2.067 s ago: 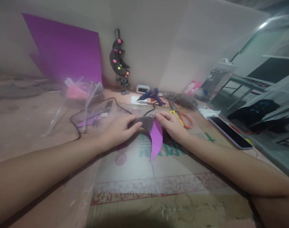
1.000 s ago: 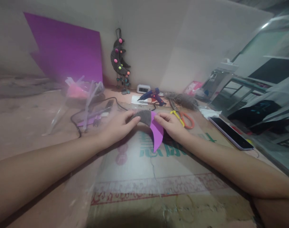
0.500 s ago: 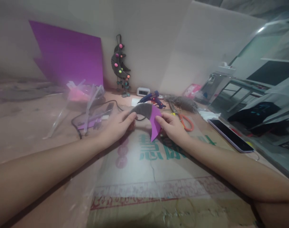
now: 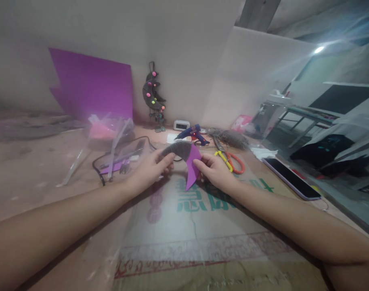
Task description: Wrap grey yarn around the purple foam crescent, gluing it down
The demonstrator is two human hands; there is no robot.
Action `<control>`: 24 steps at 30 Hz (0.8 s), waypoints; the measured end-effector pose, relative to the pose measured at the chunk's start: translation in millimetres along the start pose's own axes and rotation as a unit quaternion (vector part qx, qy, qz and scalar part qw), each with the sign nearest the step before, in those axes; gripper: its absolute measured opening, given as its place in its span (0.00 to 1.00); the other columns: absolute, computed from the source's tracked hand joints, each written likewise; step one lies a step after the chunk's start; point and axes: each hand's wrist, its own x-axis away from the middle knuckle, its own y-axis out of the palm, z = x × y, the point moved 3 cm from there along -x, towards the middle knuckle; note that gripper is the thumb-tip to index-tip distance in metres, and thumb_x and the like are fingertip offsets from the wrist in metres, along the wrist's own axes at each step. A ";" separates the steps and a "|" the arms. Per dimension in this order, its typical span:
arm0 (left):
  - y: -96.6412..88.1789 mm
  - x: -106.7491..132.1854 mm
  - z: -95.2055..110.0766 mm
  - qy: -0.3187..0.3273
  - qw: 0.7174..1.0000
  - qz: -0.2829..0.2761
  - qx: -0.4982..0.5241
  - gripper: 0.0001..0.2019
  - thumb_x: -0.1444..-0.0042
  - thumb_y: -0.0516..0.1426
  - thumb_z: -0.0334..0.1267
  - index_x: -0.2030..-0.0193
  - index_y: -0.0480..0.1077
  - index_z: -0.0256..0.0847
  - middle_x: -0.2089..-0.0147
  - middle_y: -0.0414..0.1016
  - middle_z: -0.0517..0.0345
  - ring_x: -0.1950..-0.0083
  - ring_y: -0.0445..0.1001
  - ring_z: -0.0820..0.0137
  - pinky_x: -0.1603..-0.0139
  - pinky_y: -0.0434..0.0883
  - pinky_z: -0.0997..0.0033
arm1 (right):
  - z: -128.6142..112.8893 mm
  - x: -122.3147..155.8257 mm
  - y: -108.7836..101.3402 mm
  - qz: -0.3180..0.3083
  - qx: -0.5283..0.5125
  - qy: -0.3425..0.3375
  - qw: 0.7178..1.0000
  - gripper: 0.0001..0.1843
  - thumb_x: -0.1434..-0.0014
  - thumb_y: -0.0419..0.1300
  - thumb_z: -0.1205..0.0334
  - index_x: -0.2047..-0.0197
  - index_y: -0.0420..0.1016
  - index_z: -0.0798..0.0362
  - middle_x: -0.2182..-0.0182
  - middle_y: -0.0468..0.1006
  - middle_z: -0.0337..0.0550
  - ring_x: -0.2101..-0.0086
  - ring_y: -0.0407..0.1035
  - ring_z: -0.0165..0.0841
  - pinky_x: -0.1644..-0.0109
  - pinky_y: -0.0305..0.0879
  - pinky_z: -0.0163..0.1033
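Observation:
Between my two hands is a purple crescent (image 4: 194,163), its left part wrapped in dark grey yarn and its pointed right end bare. My left hand (image 4: 160,165) is closed on the grey wrapped end, thumb on top. With thumb and fingers my right hand (image 4: 213,169) pinches the bare purple part near its outer edge. The crescent is held above a printed cardboard sheet (image 4: 169,238). Just beyond it lies a blue glue gun (image 4: 192,133) with a small red light. Scissors with orange and yellow handles (image 4: 237,165) rest past my right hand.
A grey yarn bundle (image 4: 229,138), a small white clock (image 4: 181,125) and a phone (image 4: 292,178) lie around the work area. Purple sheets (image 4: 93,85) lean on the wall beside a hanging moon ornament (image 4: 152,93). Glue sticks (image 4: 112,157) and a cable (image 4: 95,165) lie left.
The view has tilted up slightly, so the background sits lower. Both hands keep hold of the crescent, which has shifted slightly left and nearer.

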 end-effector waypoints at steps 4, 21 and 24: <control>-4.7 -2.2 1.9 -0.009 0.999 0.026 0.042 0.13 0.40 0.54 0.48 0.68 0.63 0.40 0.75 0.62 0.65 0.77 0.62 0.77 0.77 0.61 0.77 | -1.1 0.0 1.5 -0.019 -0.013 -0.004 1.000 0.11 0.40 0.56 0.52 0.64 0.69 0.52 0.77 0.70 0.33 0.80 0.64 0.26 0.76 0.60 0.33; -4.5 -4.1 -3.8 -0.032 0.998 0.025 0.045 0.12 0.39 0.53 0.44 0.69 0.62 0.39 0.76 0.64 0.65 0.77 0.62 0.78 0.76 0.60 0.77 | 18.9 -16.9 -11.5 0.107 -0.050 -0.056 0.991 0.13 0.46 0.57 0.65 0.56 0.65 0.49 0.72 0.64 0.34 0.71 0.62 0.29 0.66 0.61 0.36; -4.9 -3.9 -5.2 -0.029 0.998 0.021 0.043 0.12 0.39 0.53 0.45 0.68 0.63 0.39 0.76 0.64 0.65 0.77 0.62 0.78 0.76 0.60 0.77 | 18.5 -17.0 -12.3 0.113 -0.026 -0.054 0.992 0.14 0.49 0.58 0.67 0.57 0.66 0.50 0.72 0.61 0.34 0.71 0.60 0.29 0.68 0.58 0.35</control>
